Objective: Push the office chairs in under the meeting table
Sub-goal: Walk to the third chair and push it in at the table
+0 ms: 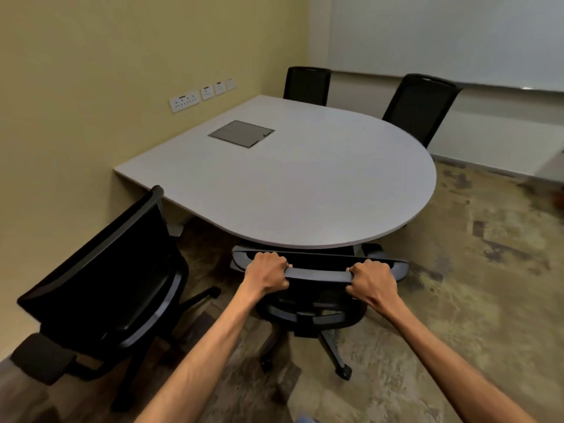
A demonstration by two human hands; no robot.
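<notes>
A grey meeting table (305, 184) with a rounded near end stands against the yellow wall. Right in front of me is a black office chair (317, 274), its seat tucked under the table's near edge. My left hand (267, 271) and my right hand (370, 280) both grip the top rail of its backrest. A second black mesh chair (103, 279) stands pulled out at the left, angled away from the table. Two more black chairs, one at the far side (306, 85) and one at the far right (419, 106), sit close against the table.
A metal cable hatch (241, 133) is set in the tabletop. Wall sockets (184, 101) line the yellow wall at left. A whiteboard (442, 35) hangs on the far wall. Patterned carpet (473, 285) spreads to the right of the table.
</notes>
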